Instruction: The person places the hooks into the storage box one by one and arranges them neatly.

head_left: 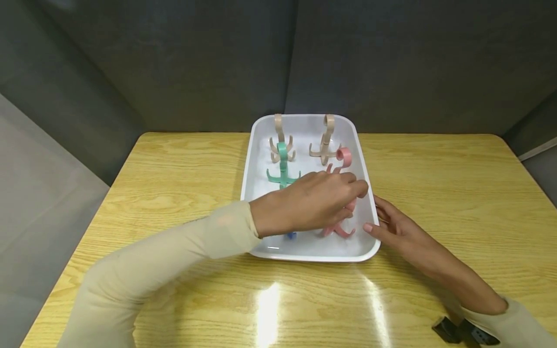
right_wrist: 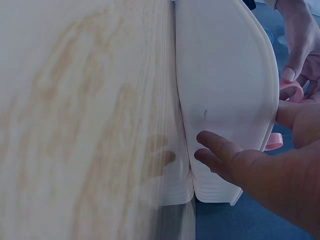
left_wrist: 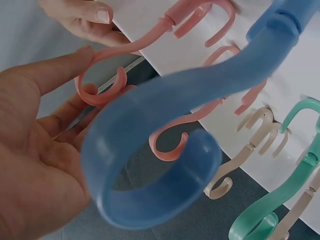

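Note:
In the head view, my left hand (head_left: 319, 198) reaches across a white plastic tray (head_left: 313, 258) and pinches the curled top of a pink hanging hook (head_left: 339, 229). The left wrist view shows the thumb and fingers at that pink curl (left_wrist: 132, 47); the hook's prongs are over the tray floor. A blue hanging hook (left_wrist: 150, 110) looms near the wrist camera, mostly hidden under my forearm from above. At the tray's right side is my right hand (head_left: 402, 237), thumb over the rim and fingers (right_wrist: 220, 150) along the outer wall.
Behind the held hook stands a second pink hook (head_left: 344, 157). A green hook (head_left: 283, 152) is left of it, and two beige hooks (head_left: 278, 126) stand at the tray's far end. The tray rests on a wooden table (head_left: 187, 169) before a dark grey partition (head_left: 209, 63).

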`<act>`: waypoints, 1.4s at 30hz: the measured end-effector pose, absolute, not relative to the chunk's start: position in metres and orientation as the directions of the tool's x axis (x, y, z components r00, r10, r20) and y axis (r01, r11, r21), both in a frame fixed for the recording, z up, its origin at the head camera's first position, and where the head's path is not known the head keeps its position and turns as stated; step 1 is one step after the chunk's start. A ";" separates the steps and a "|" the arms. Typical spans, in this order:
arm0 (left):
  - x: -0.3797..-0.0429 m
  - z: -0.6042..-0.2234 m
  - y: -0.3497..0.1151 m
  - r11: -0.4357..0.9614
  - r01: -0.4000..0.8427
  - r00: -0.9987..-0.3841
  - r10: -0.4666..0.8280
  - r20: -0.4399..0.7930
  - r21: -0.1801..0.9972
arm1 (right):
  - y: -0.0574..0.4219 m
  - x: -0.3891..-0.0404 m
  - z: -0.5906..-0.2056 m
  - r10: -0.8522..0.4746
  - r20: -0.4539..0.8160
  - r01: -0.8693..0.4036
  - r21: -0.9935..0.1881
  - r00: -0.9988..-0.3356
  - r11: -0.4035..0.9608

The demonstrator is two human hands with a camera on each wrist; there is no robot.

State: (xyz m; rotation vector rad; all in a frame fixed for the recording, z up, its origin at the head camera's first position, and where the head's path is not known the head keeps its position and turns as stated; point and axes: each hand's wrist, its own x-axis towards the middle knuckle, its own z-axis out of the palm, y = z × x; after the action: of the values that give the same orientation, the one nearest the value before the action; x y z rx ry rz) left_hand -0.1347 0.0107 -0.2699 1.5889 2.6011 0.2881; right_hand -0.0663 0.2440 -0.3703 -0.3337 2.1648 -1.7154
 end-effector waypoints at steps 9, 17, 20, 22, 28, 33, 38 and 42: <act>-0.133 -0.271 0.011 0.453 0.874 -0.463 0.886 0.023 0.175 | 0.244 -0.066 -0.369 -0.396 -0.134 0.035 -0.968 -0.909 0.247; -0.131 -0.273 0.011 0.439 0.887 -0.446 0.895 0.014 0.140 | 0.244 -0.065 -0.369 -0.397 -0.130 0.034 -0.970 -0.908 0.240; -0.130 -0.273 0.011 0.438 0.889 -0.444 0.896 0.014 0.129 | 0.244 -0.065 -0.370 -0.395 -0.133 0.038 -0.970 -0.909 0.239; -0.130 -0.273 0.010 0.437 0.891 -0.442 0.897 0.017 0.123 | 0.244 -0.065 -0.370 -0.393 -0.136 0.042 -0.970 -0.909 0.238; -0.130 -0.274 0.010 0.435 0.891 -0.440 0.898 0.013 0.126 | 0.244 -0.066 -0.370 -0.400 -0.128 0.036 -0.972 -0.908 0.231; -0.130 -0.275 0.010 0.437 0.888 -0.444 0.896 0.020 0.142 | 0.244 -0.067 -0.369 -0.399 -0.134 0.037 -0.969 -0.907 0.243; -0.130 -0.276 0.009 0.431 0.894 -0.438 0.899 0.028 0.124 | 0.244 -0.067 -0.370 -0.397 -0.134 0.034 -0.968 -0.908 0.250; -0.130 -0.276 0.009 0.431 0.894 -0.437 0.899 0.025 0.121 | 0.244 -0.067 -0.370 -0.395 -0.133 0.030 -0.966 -0.909 0.257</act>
State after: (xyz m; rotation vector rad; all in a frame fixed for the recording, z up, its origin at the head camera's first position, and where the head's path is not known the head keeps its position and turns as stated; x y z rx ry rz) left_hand -0.1299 0.0091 -0.2763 1.6427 2.6213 0.1803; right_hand -0.0672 0.2440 -0.3696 -0.3347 2.1860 -1.6921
